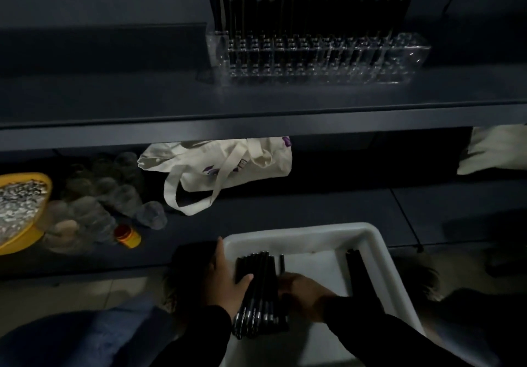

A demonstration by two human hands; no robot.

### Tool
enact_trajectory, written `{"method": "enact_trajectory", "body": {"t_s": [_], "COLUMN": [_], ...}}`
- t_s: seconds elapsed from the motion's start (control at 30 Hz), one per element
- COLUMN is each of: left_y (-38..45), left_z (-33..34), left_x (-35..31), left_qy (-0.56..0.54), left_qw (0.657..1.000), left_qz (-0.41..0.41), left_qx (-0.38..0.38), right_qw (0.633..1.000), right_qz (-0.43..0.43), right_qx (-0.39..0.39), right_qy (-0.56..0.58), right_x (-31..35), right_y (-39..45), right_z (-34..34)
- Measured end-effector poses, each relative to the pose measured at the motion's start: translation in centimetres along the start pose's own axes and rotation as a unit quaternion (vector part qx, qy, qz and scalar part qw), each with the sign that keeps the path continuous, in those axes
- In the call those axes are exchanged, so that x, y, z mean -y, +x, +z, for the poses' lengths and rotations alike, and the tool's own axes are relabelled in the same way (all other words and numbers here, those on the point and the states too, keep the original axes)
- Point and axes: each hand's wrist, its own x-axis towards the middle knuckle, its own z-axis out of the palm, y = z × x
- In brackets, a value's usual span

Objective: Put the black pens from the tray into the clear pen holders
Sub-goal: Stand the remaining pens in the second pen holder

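Observation:
A white tray (379, 255) sits low in the head view. Inside it lies a bundle of black pens (258, 289), with a few more pens (355, 269) along its right wall. My left hand (228, 281) is at the tray's left rim, thumb laid over the bundle's left side. From the right, my right hand (299, 289) reaches in, fingers curled onto the bundle; the exact grip is blurred. On the upper shelf stands a clear pen holder (405, 61) filled with several upright black pens (308, 1); its right end slots look empty.
The dark shelf edge (256, 124) overhangs a lower shelf holding a cream tote bag (228, 167), clear cups (114, 195), an orange bottle (127, 235) and a yellow bowl (25, 241). Another pale bag (496, 150) lies at right.

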Motion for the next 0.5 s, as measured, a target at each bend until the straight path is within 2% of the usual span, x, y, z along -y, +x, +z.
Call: {"method": "enact_trajectory", "body": {"t_s": [0.3,0.37,0.43,0.5], "left_y": [0.1,0.1,-0.1,-0.5], "left_z": [0.0,-0.1,-0.3,-0.6], "left_x": [0.1,0.0,-0.3,-1.3], "left_qy": [0.005,0.013,0.02,0.026], "left_qw": [1.0,1.0,1.0,0.998], "left_qz": [-0.001,0.005,0.009,0.023], "left_qx": [-0.005,-0.007,-0.021,-0.053], "right_qw": [0.997,0.999,0.999,0.989], "right_qz": [0.061,0.036,-0.021,-0.091], "right_qx": [0.027,0.013,0.005,-0.036], "right_qy": [0.049,0.022,-0.044,-0.11], "right_x": [-0.2,0.8,2.3,3.3], "right_y": [0.5,-0.5,-2.1,-3.4], "right_z": [-0.8,-1.5,-2.5,-4.0]}}
